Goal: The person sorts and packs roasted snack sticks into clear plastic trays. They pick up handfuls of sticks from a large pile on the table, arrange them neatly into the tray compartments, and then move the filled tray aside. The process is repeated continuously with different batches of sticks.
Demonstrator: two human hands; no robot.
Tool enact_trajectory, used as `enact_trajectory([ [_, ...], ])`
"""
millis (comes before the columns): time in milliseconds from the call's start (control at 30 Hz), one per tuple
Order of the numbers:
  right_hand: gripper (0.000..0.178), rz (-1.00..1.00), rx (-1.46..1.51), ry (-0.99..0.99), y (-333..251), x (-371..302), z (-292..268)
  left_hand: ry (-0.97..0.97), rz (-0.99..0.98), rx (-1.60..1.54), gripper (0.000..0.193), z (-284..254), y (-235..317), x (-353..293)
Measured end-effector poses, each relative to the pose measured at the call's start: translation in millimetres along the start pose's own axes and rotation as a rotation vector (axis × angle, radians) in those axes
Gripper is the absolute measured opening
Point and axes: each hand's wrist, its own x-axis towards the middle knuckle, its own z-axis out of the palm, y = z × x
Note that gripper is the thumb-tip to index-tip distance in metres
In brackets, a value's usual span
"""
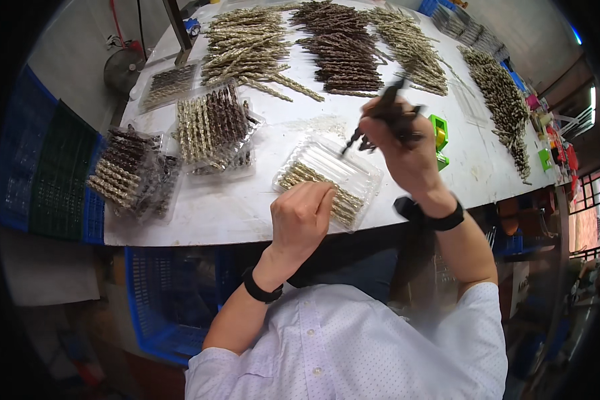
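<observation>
Mid-filling: left hand (301,217) curled, pressing gold twisted sticks (313,181) into clear plastic tray (360,167); right hand (400,143) clutching dark brown twisted sticks (388,110), needing placement rightward.

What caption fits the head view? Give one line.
Right hand holds dark twisted sticks above a clear tray; left hand presses gold sticks inside.
</observation>
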Motion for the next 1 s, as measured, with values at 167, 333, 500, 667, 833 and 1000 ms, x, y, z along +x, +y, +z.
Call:
enact_trajectory([
  [167, 0.013, 0.194, -0.526, -0.444, -2.8, 20.2, -16.1, -0.315, 0.161, 0.250, 0.049, -5.6, -7.2, -12.5],
  [333, 0.018, 0.242, -0.633, -0.588, 30.1, 12.2, -6.1, -0.455, 0.209, 0.295, 0.060, 2.1, -11.8, -19.7],
  [500, 0.019, 0.252, -0.644, -0.585, 33.9, 16.7, 0.7, -0.464, 0.214, 0.325, 0.059, 3.3, -15.3, -22.5],
  [667, 0.020, 0.176, -0.727, -0.694, 60.4, 9.2, 11.4, -0.455, 0.212, 0.311, 0.055, 5.3, -16.4, -24.1],
  [833, 0.022, 0.178, -0.837, -0.779, 71.4, 9.8, 27.8, -0.459, 0.198, 0.292, 0.056, 3.6, -16.5, -23.6],
  [1000, 0.025, 0.169, -0.888, -0.797, 79.4, 9.7, 33.4, -0.465, 0.205, 0.299, 0.057, 3.8, -17.9, -24.8],
])
